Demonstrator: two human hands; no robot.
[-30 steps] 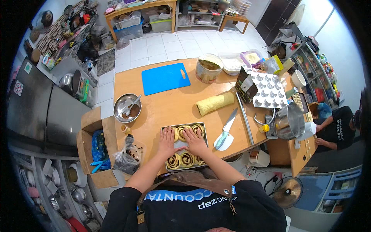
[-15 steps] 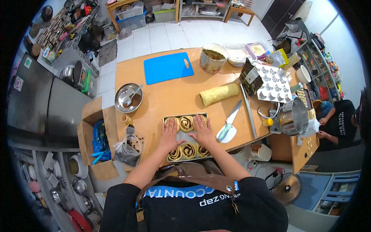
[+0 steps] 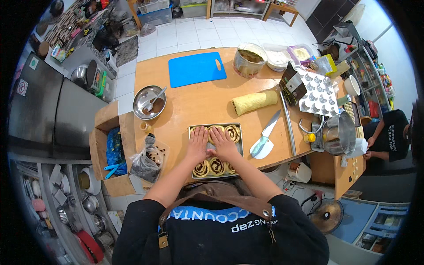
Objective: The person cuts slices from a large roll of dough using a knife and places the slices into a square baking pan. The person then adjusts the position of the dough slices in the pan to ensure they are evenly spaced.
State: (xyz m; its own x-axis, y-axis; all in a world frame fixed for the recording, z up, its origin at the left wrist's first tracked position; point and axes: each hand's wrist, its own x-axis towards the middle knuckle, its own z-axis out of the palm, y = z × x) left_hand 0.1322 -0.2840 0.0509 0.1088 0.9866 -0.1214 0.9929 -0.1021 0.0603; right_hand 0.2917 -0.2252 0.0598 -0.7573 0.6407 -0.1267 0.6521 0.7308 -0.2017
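A rectangular metal baking tray (image 3: 239, 152) lies at the table's near edge, with a far row and a near row of spiral dough rolls (image 3: 217, 166). My left hand (image 3: 198, 145) lies with fingers stretched over the far-left roll, mostly hiding it. Beside it, my right hand (image 3: 223, 144) rests flat on the middle roll of the far row. The two thumbs come close together over the gap between the rows. The far-right roll (image 3: 232, 133) shows its dark swirl. Beyond the tray lies an uncut rolled dough log (image 3: 255, 103).
Right of the tray, a knife (image 3: 269, 128) lies across a white scraper (image 3: 262, 150), beside a metal rod (image 3: 288, 123). A steel bowl with a spoon (image 3: 149, 102) and a blue cutting board (image 3: 197, 70) stand farther back. Another person (image 3: 391, 134) works at far right.
My right hand has shifted left from the far-right roll onto the middle one, uncovering the far-right roll. My hands are now closer together. The whole view has shifted slightly.
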